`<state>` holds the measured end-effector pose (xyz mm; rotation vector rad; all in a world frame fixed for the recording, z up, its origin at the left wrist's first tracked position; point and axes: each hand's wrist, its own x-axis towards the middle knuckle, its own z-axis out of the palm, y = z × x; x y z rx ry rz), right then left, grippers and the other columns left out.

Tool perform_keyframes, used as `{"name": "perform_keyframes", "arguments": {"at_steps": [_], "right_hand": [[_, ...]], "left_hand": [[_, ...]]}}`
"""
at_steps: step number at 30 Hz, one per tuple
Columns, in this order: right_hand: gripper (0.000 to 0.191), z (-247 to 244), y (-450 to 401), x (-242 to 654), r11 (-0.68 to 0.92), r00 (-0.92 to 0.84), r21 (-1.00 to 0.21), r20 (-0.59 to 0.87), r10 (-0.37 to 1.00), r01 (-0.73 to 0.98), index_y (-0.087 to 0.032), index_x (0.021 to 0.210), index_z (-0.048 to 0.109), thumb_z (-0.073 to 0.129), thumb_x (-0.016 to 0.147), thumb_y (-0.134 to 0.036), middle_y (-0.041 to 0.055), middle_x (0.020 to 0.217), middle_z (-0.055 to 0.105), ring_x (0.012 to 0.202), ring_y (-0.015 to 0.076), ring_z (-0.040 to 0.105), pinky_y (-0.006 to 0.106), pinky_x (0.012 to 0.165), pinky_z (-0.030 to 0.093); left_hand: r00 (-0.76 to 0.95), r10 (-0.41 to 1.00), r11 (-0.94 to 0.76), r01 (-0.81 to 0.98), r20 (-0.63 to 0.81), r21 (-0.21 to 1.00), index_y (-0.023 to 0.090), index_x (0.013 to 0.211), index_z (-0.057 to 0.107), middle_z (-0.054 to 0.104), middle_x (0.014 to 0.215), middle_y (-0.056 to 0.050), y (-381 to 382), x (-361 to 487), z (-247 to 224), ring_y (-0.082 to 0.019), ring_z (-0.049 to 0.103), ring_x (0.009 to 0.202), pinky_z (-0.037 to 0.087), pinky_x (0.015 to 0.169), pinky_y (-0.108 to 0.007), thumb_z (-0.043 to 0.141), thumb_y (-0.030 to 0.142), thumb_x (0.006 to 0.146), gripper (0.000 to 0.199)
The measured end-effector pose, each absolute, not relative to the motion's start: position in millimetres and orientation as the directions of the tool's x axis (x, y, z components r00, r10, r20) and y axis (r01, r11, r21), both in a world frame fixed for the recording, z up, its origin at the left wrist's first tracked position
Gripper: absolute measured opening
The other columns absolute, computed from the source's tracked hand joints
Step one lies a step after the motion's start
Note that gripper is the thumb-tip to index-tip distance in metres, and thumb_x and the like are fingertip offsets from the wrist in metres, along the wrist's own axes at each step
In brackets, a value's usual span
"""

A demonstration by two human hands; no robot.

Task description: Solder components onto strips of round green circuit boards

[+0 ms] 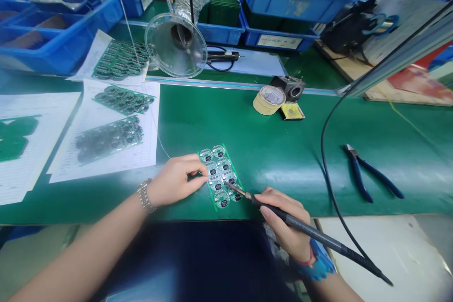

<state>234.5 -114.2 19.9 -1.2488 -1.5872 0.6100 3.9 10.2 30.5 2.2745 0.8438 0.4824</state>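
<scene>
My right hand (283, 222) grips a black soldering iron (304, 219) like a pen, and its metal tip rests on a green circuit board panel (220, 174) lying on the mat. The panel carries several round pads with dark components. My left hand (175, 180) lies at the panel's left edge, fingertips pinched close to the board. A thin solder wire (158, 139) runs up from those fingers across the paper. The spot under the iron's tip is too small to make out.
Paper sheets with green board panels (118, 101) lie left on the green mat (283, 151). Blue-handled side cutters (370, 174), a tape roll (269, 100) and the iron's black cable (327, 170) are nearby. A clear fume hood (175, 45) and blue bins (60, 33) stand behind.
</scene>
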Motion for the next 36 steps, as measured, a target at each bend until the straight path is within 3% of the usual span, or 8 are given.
{"name": "perform_keyframes", "arguments": {"at_steps": [36], "right_hand": [[0.021,18.9,-113.0,236.5,0.36,-0.015,-0.849,0.385,0.923,0.387,-0.018,0.091,0.066,0.054,0.076,-0.009,0.0047,0.068,0.062,0.062,0.0173,0.056,0.031,0.056,0.045]], "left_hand": [[0.752,0.645,-0.617,0.407,0.137,0.673,0.017,0.072,0.06,0.051,0.065,0.002,7.9,9.5,24.7,-0.009,0.045,0.059,0.036,0.057,-0.022,0.054,0.018,0.079,0.01]]}}
